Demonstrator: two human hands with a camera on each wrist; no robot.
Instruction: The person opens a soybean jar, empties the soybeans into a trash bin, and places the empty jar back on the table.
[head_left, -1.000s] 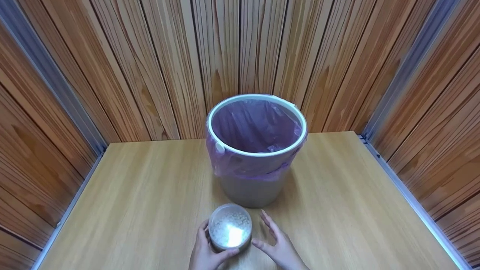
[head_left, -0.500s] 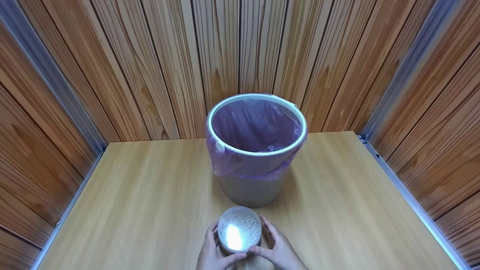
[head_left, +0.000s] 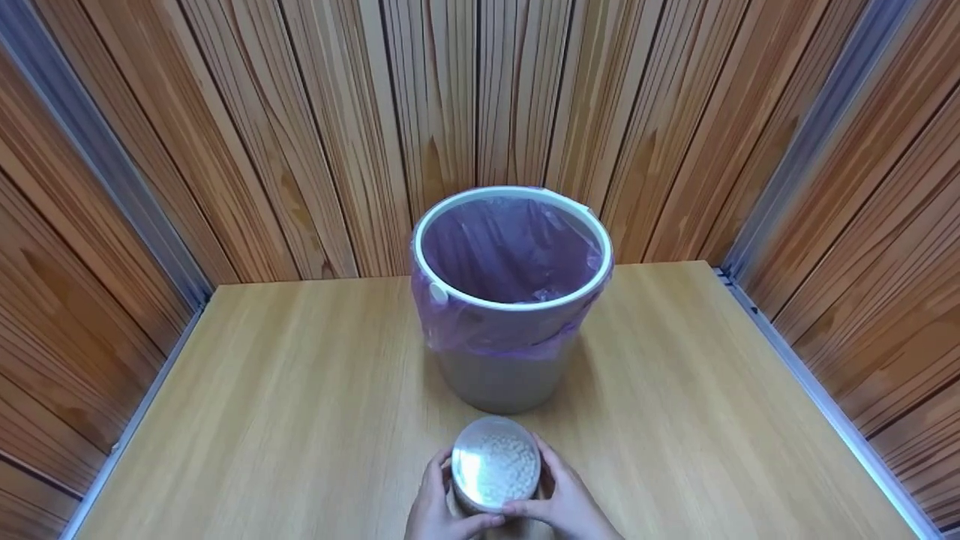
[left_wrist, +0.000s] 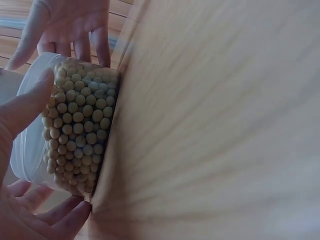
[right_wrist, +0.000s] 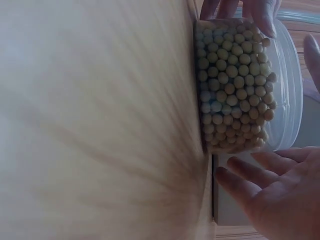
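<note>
A clear plastic jar (head_left: 496, 463) with a translucent lid (right_wrist: 286, 90) stands upright on the table, close in front of a bin. Pale round beans (left_wrist: 80, 120) fill most of it. My left hand (head_left: 442, 502) grips the jar, its thumb against the lid's edge and its fingers (left_wrist: 60, 215) along the side. On the opposite side, my right hand (head_left: 562, 501) lies around the jar with loosely extended fingers (right_wrist: 245, 180). Its thumb (right_wrist: 312, 60) stands just off the lid in the right wrist view.
Behind the jar stands a grey bin (head_left: 502, 379) with a white rim (head_left: 517, 306) and a purple liner bag (head_left: 495, 255) folded over it. Wood-plank walls (head_left: 315, 150) with metal corner strips enclose the wooden table (head_left: 300, 390) at the back and sides.
The jar has shifted right and slightly toward the person along with my left hand. My right hand has come in from apart to right beside the jar.
</note>
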